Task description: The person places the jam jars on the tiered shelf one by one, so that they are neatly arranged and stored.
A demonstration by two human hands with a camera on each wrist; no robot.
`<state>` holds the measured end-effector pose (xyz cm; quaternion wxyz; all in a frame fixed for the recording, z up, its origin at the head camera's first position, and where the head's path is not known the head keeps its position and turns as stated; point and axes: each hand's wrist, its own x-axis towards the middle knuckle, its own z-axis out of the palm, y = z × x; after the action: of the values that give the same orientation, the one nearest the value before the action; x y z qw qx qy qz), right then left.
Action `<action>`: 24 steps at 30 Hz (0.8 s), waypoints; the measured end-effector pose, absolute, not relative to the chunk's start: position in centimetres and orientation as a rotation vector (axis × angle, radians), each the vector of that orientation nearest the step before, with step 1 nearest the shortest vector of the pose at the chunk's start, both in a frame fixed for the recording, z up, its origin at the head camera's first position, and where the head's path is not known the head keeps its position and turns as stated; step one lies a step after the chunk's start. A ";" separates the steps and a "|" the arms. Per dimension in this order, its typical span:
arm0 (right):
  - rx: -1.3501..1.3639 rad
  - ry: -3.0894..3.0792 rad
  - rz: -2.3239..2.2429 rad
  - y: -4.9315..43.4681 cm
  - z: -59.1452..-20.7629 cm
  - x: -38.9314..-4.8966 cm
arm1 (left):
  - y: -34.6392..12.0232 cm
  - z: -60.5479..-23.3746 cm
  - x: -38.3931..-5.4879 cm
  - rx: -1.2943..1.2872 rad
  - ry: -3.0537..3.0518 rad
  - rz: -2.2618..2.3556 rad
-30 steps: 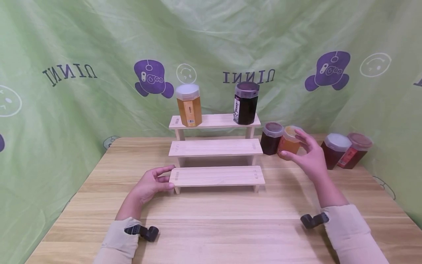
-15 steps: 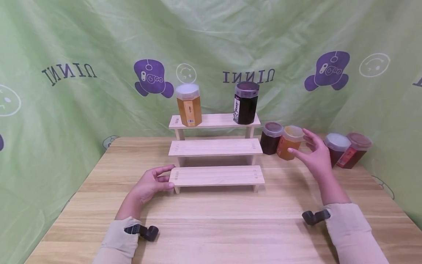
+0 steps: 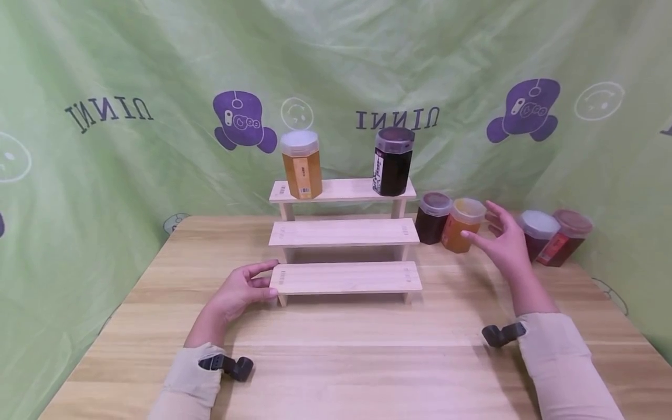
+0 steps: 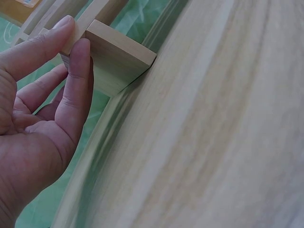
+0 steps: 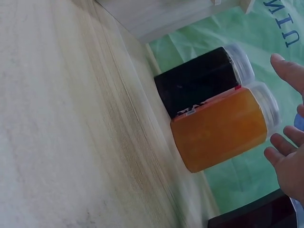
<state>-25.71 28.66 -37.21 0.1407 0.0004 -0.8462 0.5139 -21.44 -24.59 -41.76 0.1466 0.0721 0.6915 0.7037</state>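
Note:
My left hand pinches the left end of the lowest board of a three-step wooden display rack; thumb and fingers lie at the board's end in the left wrist view. My right hand has its fingers spread beside a jar of orange contents with a clear lid. In the right wrist view the fingertips are close to that lid; contact cannot be told. A dark jar stands against the orange jar's left side. On the top step stand an amber jar and a dark purple jar.
Two dark red jars, one with a whitish lid and one with a reddish lid, stand right of my right hand. The wooden table ends at a green printed cloth behind and at the sides.
My right hand has shifted a little to the right, away from the orange jar, with its fingers still spread. The left hand keeps its hold on the rack. The jars stay in place.

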 end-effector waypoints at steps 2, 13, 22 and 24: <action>-0.005 -2.443 1.489 28.8 -37.2 -25.9 | -24.5 -41.7 -21.6 0.209 1.988 2.028; -0.011 -2.486 1.513 29.2 -37.8 -26.7 | -24.7 -41.9 -21.7 0.233 1.974 2.036; -0.019 -2.455 1.561 29.5 -37.9 -27.4 | -24.5 -41.8 -21.8 0.235 1.975 2.039; -0.010 -2.455 1.570 29.6 -37.8 -27.7 | -24.6 -41.8 -21.8 0.244 1.972 2.048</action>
<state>-27.68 29.55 -37.85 0.1136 -0.0036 -0.8369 0.5354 -21.76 -24.59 -41.82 0.1436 0.0848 0.6838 0.7104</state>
